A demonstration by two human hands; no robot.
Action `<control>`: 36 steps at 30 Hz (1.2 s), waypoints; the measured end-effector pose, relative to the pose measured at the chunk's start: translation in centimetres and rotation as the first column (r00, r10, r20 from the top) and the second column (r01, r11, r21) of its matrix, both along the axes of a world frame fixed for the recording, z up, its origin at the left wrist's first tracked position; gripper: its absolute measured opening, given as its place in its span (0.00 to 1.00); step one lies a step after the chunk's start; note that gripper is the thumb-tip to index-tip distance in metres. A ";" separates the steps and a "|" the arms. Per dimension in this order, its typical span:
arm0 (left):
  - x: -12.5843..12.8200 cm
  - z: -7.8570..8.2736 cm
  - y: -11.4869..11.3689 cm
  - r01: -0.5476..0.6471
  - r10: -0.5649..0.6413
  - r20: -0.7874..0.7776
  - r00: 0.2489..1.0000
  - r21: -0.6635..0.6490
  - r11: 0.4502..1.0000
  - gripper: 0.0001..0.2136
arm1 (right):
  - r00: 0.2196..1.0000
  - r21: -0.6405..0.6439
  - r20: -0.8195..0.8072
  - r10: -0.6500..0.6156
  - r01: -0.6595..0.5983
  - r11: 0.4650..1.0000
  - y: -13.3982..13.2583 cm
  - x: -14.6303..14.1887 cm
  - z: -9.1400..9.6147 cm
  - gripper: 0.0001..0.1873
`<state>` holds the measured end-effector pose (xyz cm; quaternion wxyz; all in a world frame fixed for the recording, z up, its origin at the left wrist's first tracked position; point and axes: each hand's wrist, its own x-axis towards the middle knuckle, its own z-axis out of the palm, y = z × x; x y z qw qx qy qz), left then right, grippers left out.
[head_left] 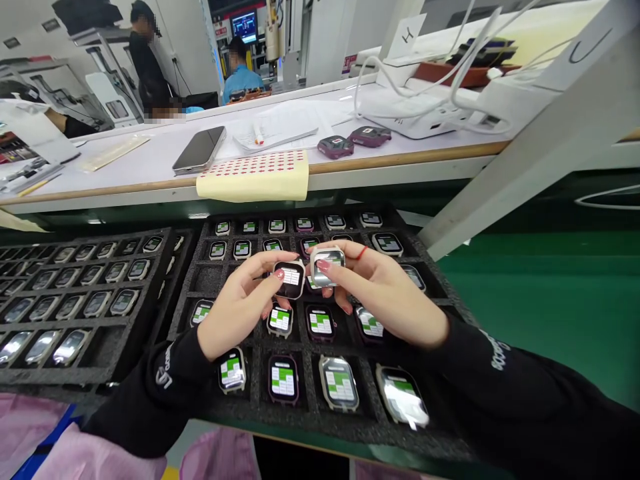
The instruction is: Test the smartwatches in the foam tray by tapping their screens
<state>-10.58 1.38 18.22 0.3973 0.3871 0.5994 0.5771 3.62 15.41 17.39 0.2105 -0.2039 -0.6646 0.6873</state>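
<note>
My left hand (245,300) is closed on a smartwatch case without a strap (291,281), its thumb on the lit screen showing white fields. Close beside it, my right hand (373,283) grips a second, pale-rimmed watch case (327,257), thumb across the glossy face. Both are held above a dark foam tray (307,413) with square compartments. Several watch cases lie face up in it, most with green and white screens, such as the purple-rimmed one (283,379) and the silver one (339,382). My hands and sleeves cover some compartments.
More foam trays of watch cases (96,303) stand at the left. Behind runs a white shelf (150,160) carrying a phone (200,150), a yellow sticker sheet (255,177), papers, two purple cases (336,147) and a power strip with cables. A slanted white post (500,133) rises at right. Two people are beyond.
</note>
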 end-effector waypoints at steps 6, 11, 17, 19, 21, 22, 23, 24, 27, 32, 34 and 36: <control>-0.1 0.2 -0.2 -0.008 0.007 0.024 1.000 0.018 1.000 0.12 | 0.997 -0.070 -0.060 0.049 -0.054 0.996 0.2 0.2 -0.4 0.21; -0.1 0.4 -0.2 -0.026 0.026 0.013 1.000 0.006 1.000 0.13 | 0.997 -0.073 -0.049 0.061 -0.065 0.995 0.1 0.2 -0.4 0.24; -0.1 0.5 -0.4 -0.064 0.064 -0.040 0.997 0.005 0.998 0.11 | 0.999 -0.051 -0.009 0.047 -0.047 0.998 0.0 0.1 0.0 0.29; -0.2 0.6 -0.4 -0.067 0.068 -0.057 0.996 0.020 0.998 0.11 | 0.998 -0.039 -0.009 0.056 -0.057 0.998 0.0 0.2 0.1 0.30; -0.1 0.6 -0.5 -0.087 0.090 -0.068 0.994 0.050 0.995 0.11 | 0.997 -0.041 -0.016 0.077 -0.078 0.996 -0.1 0.3 0.1 0.31; -0.1 0.6 -0.5 -0.100 0.105 -0.067 0.992 0.066 0.993 0.12 | 0.995 -0.055 -0.026 0.092 -0.093 0.994 -0.1 0.3 0.1 0.32; -0.2 0.7 -0.6 -0.110 0.115 -0.066 0.991 0.077 0.991 0.12 | 0.993 -0.080 -0.037 0.109 -0.112 0.991 -0.1 0.3 0.1 0.33; -0.2 0.8 -0.6 -0.111 0.117 -0.068 0.991 0.083 0.990 0.13 | 0.991 -0.111 -0.050 0.127 -0.132 0.985 -0.1 0.3 0.1 0.33; -0.3 1.4 -1.1 -0.086 0.094 -0.084 0.992 0.098 0.991 0.17 | 0.982 -0.164 -0.092 0.162 -0.176 0.971 -0.1 0.7 0.5 0.33; -0.7 3.3 -2.4 0.013 -0.015 0.011 1.000 0.187 0.982 0.21 | 0.979 0.212 -0.174 0.107 -0.069 0.975 -2.1 3.0 3.2 0.26; -0.8 4.0 -3.1 0.025 -0.037 0.043 0.998 0.259 0.966 0.21 | 0.959 0.457 -0.243 0.146 -0.020 0.889 -3.6 4.4 4.6 0.26; -0.7 4.6 -3.8 0.033 -0.051 0.043 0.998 0.345 0.938 0.22 | 0.940 0.631 -0.273 0.205 0.014 0.775 -5.1 5.8 5.7 0.26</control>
